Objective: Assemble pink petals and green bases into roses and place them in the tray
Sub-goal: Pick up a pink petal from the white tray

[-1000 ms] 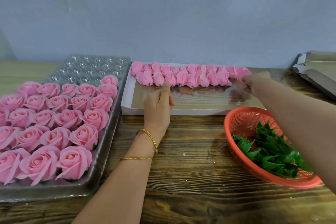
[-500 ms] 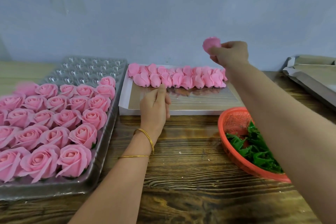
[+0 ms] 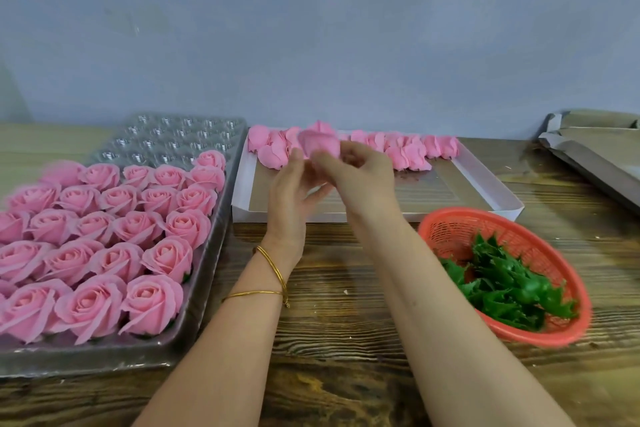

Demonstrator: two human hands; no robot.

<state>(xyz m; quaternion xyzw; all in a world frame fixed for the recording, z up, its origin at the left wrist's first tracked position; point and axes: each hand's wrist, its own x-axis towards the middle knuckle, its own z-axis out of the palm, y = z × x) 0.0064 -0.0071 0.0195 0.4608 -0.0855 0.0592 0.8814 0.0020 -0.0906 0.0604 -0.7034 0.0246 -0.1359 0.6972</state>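
Now you hold the pink petal bud (image 3: 318, 146) above the white box (image 3: 433, 191), with the fingers of your left hand (image 3: 294, 191) and right hand (image 3: 360, 173) curled around it. The green bases (image 3: 502, 281) lie to the right of the box, nearer your right hand.

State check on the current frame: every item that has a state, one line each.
pink bud: off the surface, held over the white box, no base seen on it
left hand: grips the pink bud
right hand: pinches the pink bud
tray: roses in front rows, back cells empty
white box: loose buds along far edge
basket: holds green bases
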